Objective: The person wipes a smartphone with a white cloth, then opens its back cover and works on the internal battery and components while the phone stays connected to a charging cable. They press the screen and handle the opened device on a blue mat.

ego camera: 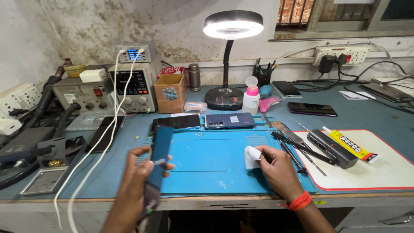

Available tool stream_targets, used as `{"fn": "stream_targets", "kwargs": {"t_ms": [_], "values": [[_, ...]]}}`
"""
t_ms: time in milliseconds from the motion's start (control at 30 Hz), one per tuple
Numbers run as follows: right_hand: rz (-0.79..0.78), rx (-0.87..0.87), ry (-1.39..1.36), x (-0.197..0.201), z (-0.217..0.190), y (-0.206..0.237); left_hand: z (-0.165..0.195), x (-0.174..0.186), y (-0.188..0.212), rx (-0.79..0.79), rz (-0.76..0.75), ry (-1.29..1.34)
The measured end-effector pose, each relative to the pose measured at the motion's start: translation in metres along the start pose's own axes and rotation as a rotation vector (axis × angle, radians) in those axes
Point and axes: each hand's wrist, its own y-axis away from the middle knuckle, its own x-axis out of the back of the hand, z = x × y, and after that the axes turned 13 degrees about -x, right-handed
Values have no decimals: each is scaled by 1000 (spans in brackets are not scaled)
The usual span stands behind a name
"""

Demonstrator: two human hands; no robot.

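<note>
Far left of the counter [371, 114]: hot-air station [79, 95], bench power supply [133, 88] w/ a small meter box [133, 52] on top, white cables [92, 159] running down off the front edge. Cardboard box [170, 92] just right of the supply.

Left hand [138, 181] is over the front-left corner of the blue work mat [215, 162]. Fingers [142, 152] are clenched round a dark phone panel [158, 157]: thumb across its face, other fingertips on its left edge. Panel is tilted, top end up over the mat, bottom end down past the counter's front edge; grip is approx. mid-length.

Behind the mat's open middle: a black phone [176, 122] and a blue phone [230, 121], back side up, side by side at the mat's rear edge. Ring lamp [233, 24] lit above, its base [224, 98] behind the phones, white bottle w/ pink cap [251, 98] just beside the base.

Right hand [278, 170] rests on the mat's right part, orange thread on the wrist. Fingers [265, 156] pinch a small white folded wipe [251, 156]; wipe sticks out to the left of the fingertips, touching or just above the mat, can't tell which. Well apart from the panel.

Right of the hand: tweezers and thin tools [297, 149], a black cylinder-ish case [332, 149] and a yellow glue tube [351, 146] on a white pad w/ red edge [379, 172]. Another dark phone [312, 109] farther back; socket strip [340, 55] on the wall.
</note>
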Motion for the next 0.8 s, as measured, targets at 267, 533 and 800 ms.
{"fn": "stream_targets", "kwargs": {"t_ms": [267, 533, 800], "values": [[3, 7, 12, 0, -5, 3, -3, 15, -37, -308, -64, -1091], [1, -4, 34, 0, -2, 3, -52, 26, -64, -166, -218, -1394], [-9, 6, -1, 1, 2, 0, -53, 19, -66, -121, -171, -1521]]}}
